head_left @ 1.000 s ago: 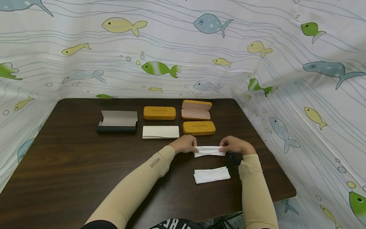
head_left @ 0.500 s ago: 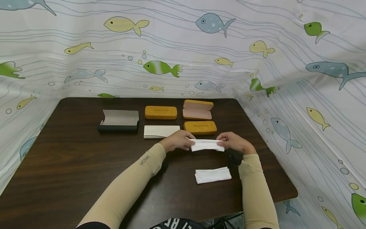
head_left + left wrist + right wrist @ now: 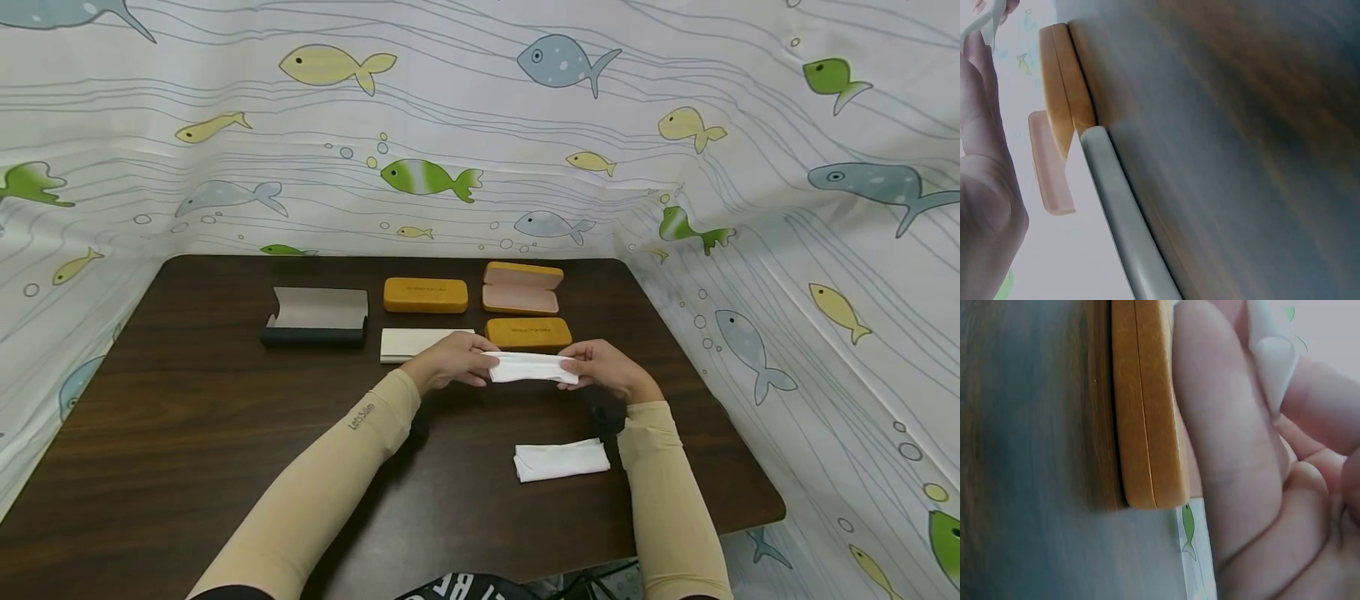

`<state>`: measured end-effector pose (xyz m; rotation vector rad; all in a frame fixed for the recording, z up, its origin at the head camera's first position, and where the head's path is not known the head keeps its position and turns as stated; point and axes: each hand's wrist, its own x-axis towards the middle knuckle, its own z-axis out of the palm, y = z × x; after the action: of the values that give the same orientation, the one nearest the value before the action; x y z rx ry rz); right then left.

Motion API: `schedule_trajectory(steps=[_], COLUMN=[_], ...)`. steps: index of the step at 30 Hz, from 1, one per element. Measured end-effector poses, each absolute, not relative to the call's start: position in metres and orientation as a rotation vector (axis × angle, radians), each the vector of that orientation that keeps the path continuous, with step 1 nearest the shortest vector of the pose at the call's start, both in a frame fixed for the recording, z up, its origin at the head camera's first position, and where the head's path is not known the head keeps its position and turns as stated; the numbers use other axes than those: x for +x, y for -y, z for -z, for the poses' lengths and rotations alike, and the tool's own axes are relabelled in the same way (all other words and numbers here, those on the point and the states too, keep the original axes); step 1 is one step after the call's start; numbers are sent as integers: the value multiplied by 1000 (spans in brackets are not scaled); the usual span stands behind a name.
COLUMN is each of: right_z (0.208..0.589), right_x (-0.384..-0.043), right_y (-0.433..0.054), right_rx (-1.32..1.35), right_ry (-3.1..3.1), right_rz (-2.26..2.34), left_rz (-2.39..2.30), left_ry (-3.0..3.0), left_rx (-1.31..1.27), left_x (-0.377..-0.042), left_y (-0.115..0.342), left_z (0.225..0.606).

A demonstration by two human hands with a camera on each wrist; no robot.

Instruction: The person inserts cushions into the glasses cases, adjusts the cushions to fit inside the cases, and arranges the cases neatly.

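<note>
A folded white cloth (image 3: 531, 367) is stretched flat between both hands, raised above the table. My left hand (image 3: 452, 361) pinches its left end, and my right hand (image 3: 606, 367) pinches the right end between thumb and fingers. In the right wrist view, a corner of the cloth (image 3: 1272, 365) shows between the fingers. Just behind the cloth lies a closed yellow glasses case (image 3: 528, 332). A cream flat case (image 3: 420, 340) lies behind my left hand, partly covered by it. Nearer the body, a second folded white cloth (image 3: 562, 461) rests on the table.
At the back of the dark wooden table (image 3: 187, 433) are another closed yellow glasses case (image 3: 425, 295), an open yellow case with pink lining (image 3: 521, 298), and an open dark case with pale lining (image 3: 315, 318). A fish-print curtain (image 3: 450, 100) surrounds the table's far sides.
Both hands have carried the cloth up, away from the body and slightly left. It is still held by both ends. The second cloth and the cases have stayed in place.
</note>
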<state>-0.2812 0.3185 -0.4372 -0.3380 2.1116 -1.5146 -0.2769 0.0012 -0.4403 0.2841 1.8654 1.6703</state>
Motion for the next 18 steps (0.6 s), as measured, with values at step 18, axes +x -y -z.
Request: schedule_trajectory(steps=[18], right_z=[439], right_x=[-289], right_y=[-298], right_rx=[-291], right_ry=[-2048], right_rz=[1553], left_rz=[-1699], left_ry=[-1861], left_rx=[210], left_x=[-283], left_y=[20], left_z=[434])
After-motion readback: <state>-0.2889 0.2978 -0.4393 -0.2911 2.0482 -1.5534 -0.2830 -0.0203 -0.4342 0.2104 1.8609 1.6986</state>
